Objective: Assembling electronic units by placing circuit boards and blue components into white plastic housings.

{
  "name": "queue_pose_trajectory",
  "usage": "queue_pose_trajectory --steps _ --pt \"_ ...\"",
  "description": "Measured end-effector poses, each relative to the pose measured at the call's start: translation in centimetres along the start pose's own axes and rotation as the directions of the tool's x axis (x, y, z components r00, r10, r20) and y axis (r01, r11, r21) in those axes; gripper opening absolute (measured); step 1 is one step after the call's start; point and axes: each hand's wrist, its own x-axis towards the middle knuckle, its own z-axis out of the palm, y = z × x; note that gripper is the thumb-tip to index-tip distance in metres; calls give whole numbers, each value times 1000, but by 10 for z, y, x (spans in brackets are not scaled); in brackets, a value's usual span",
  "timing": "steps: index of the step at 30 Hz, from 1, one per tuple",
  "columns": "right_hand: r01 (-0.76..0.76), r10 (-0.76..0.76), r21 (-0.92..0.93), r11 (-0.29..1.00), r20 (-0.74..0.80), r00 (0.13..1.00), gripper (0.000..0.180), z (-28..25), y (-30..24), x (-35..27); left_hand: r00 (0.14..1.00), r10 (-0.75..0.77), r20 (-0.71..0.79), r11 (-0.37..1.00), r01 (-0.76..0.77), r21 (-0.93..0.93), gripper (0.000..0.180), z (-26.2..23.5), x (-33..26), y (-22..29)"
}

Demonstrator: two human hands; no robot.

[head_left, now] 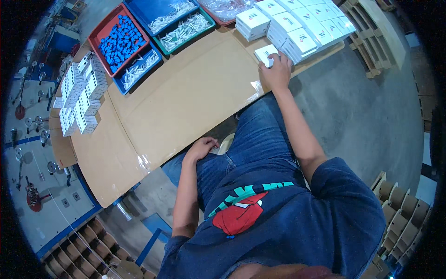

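Observation:
My right hand (277,73) reaches to the far right of the cardboard-covered table, its fingers closed around the near end of a small white box (265,52). That box lies beside stacked white boxes (302,43) of the same kind. A shorter white stack (252,24) stands just behind it. My left hand (201,148) rests on my lap below the table's near edge, holding nothing visible, its fingers loosely bent and apart.
Along the table's (172,97) far side stand a red tray (95,41) of blue parts, blue and green trays (207,29) of white pieces, and a bin of clear plastic bags (223,7). White boxes with dark holes (83,95) are stacked at left. Wooden pallets (371,39) stand beyond the right edge.

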Motion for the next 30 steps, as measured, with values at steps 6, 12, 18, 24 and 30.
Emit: queue_pose_trajectory --steps 6,12,18,24,30 --pt "-38 37 74 997 25 999 46 0 -1 -2 993 -57 107 997 63 -45 43 -7 5 -5" --pt "-76 63 157 985 87 994 49 -5 2 0 997 -10 72 997 16 -80 55 -4 4 -6" --pt "-1 -13 226 974 59 998 53 -18 -10 -1 995 12 101 997 -4 -78 53 -7 -5 14" --pt "128 -198 444 887 113 974 63 -34 -51 -11 960 256 110 887 -188 -422 52 1 -29 48" --pt "196 -464 700 687 214 859 79 -54 -100 -32 943 315 -105 726 -311 -613 55 1 -39 98"
